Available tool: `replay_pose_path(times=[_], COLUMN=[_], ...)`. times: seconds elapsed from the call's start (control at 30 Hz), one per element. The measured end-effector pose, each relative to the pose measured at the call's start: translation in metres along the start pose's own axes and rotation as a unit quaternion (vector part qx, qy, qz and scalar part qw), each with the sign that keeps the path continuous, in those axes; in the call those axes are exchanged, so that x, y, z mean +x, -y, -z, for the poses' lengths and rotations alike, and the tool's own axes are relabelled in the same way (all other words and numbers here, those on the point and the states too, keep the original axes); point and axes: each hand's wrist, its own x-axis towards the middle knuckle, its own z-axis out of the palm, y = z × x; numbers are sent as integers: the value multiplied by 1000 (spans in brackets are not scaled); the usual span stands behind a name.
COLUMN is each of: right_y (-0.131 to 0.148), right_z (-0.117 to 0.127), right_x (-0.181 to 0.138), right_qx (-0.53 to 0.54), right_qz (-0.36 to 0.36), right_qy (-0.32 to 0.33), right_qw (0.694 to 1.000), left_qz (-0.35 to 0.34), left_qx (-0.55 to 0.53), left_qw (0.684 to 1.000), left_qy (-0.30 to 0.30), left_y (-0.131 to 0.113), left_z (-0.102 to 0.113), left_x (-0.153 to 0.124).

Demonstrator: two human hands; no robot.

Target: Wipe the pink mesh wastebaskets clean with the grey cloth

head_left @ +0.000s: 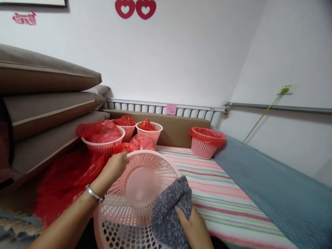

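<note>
A large pink plastic basket (141, 186) with a perforated wall is tilted toward me, so I look into its round bottom. My left hand (118, 164) grips its rim at the upper left, fingers wrapped over the edge. A silver bangle circles that wrist. In my right hand (193, 224) is a dark grey fuzzy cloth (171, 211), bunched up and held against the basket's right inner side. My right thumb lies on top of the cloth, and the other fingers are hidden.
Smaller pink baskets (157, 136) with red plastic bags (101, 131) stand behind on the left. One red-lined basket (203, 148) is at the right on the striped sheet (225, 197). Stacked cushions (52, 107) rise at left; a radiator (145, 106) runs along the wall.
</note>
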Motion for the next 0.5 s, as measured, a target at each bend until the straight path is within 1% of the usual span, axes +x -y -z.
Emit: replay_pose_path(times=[0.1,0.17,0.23,0.3,0.37,0.4,0.47,0.5], right_y=[6,14,21,22,18,13,3,-2], right_z=[5,15,26,29,22,15,-7,-19], right_x=[-7,-6,-4,-4,-7,-11,-20,-27], right_qx=[40,43,33,11,-18,-32,-67,-87], right_qz=[36,55,75,95,118,127,134,132], right_qy=[-14,-44,-77,-93,-82,-71,-57,-58], right_qw=[998,997,994,991,990,989,987,986], left_qz=[-1,-17,-37,-40,-20,-5,14,10], left_qx=[-22,-88,-167,-195,-169,-149,-119,-127], left_qw=[1000,996,985,980,984,987,981,975], left_qy=[-8,-9,-13,-20,-44,-67,-152,-180], left_y=[5,11,21,33,43,46,47,44], left_z=[2,-1,-10,-24,-41,-49,-64,-69], left_x=[-5,-4,-1,2,0,-5,-22,-34])
